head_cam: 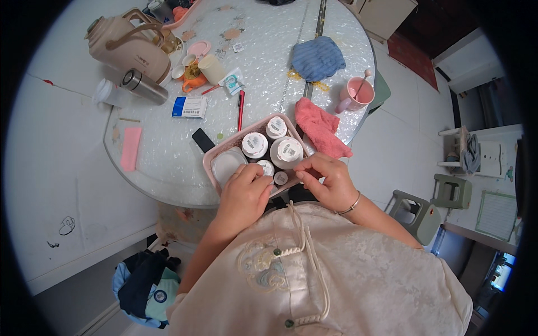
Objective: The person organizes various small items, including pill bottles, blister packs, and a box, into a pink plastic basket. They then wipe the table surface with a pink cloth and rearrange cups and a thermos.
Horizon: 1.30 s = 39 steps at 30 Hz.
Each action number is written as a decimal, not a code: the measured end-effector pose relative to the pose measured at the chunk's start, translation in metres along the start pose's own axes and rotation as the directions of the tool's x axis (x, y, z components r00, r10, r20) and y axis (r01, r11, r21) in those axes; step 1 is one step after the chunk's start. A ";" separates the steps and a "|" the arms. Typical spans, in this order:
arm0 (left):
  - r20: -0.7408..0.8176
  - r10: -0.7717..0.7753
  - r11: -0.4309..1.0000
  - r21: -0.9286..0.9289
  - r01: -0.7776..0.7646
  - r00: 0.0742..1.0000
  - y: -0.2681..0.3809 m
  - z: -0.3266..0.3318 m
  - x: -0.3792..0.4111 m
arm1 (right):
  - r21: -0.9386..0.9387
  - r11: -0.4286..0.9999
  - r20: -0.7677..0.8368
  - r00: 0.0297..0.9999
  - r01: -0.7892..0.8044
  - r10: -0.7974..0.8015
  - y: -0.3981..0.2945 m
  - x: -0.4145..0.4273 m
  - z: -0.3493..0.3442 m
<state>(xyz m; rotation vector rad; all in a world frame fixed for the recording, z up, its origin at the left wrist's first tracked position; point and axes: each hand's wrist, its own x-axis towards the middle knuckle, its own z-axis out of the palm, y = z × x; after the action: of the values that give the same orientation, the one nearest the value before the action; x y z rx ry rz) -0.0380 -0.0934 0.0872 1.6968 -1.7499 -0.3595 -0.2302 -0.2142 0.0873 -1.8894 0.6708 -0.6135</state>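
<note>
A pink plastic basket (209, 161) stands at the near edge of the table, holding several white-capped bottles and a round translucent container (228, 164) at its left. My left hand (247, 192) reaches over the near rim, its fingers bent by a small white-capped bottle (266, 167); whether they grip anything is hidden. My right hand (328, 178) is at the basket's right corner, thumb and forefinger close together, and I cannot tell if something thin is between them. Near the right fingers stand a large white bottle (289, 150) and a small bottle with a grey top (280, 178).
Right of the basket lies a pink cloth (320, 128), with a blue cloth (318, 59) and a pink mug (357, 93) beyond. Leftward are a black object (203, 140), a red pen (241, 110), a medicine box (189, 107), a steel flask (145, 86) and a large beige jug (126, 48).
</note>
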 end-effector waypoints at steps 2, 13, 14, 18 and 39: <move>-0.002 0.000 1.000 0.005 0.000 1.000 -0.003 0.004 -0.002 | 0.000 1.000 0.002 1.000 0.001 -0.001 0.000 -0.001 0.000; 0.091 -0.048 0.992 0.122 0.037 0.995 -0.006 0.016 -0.001 | -0.002 0.999 0.050 0.998 0.033 -0.033 0.001 0.003 0.008; 0.096 -0.049 0.990 0.139 0.035 0.994 -0.007 0.017 -0.003 | -0.006 0.999 0.051 0.998 0.035 -0.034 0.000 0.003 0.009; 0.100 -0.025 0.982 0.190 0.006 0.995 -0.010 0.018 -0.004 | -0.001 1.000 0.057 0.998 0.027 -0.027 -0.001 0.004 0.012; -0.263 -0.842 0.400 0.281 0.872 0.471 -0.200 -0.002 0.018 | -0.040 0.999 0.027 0.999 -0.030 0.031 -0.006 0.002 0.012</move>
<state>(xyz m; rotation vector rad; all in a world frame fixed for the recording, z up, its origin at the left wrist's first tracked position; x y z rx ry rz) 0.1199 -0.1336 -0.0296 2.8109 -0.7072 -0.3859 -0.2197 -0.2060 0.0888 -1.9176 0.6974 -0.5573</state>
